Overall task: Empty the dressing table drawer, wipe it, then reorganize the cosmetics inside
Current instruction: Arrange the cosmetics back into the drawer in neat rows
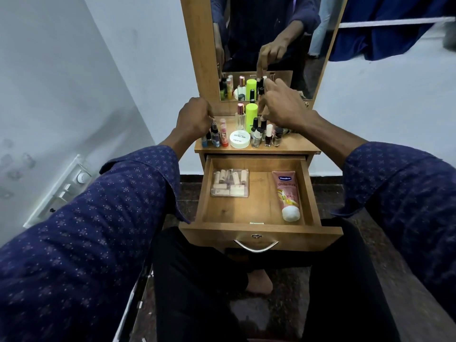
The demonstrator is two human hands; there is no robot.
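While the drawer (256,193) hung pulled all the way out toward the person, most of the little stuff was lined up on the dressing table top (296,146), so I'd guess this was somewhere mid-job, though whether it was the emptying half or the putting-back half I honestly couldn't tell. Inside the drawer were just two things: a clear plastic case of lipsticks (230,183) at the far left, and a pink Vaseline tube (287,195) lying along the right wall, cap toward the near end. The wood floor between them was bare. No cloth anywhere that I could spot, so no clue if the wipe had happened.

Up top sat a row of nail polish bottles (265,135), a round white nail polish remover tub (239,139), a neon yellow-green bottle (251,114), a clear perfume bottle (240,117) and a few small sprays and lip balms at the left (217,137).

The right hand (283,107) reached in over the nail polishes at the far right, fingertips pinched together down among the caps, probably on one small bottle, but the exact one was hidden. The left hand (195,119) was curled into a loose fist above the sprays; whether it held anything, I couldn't say.
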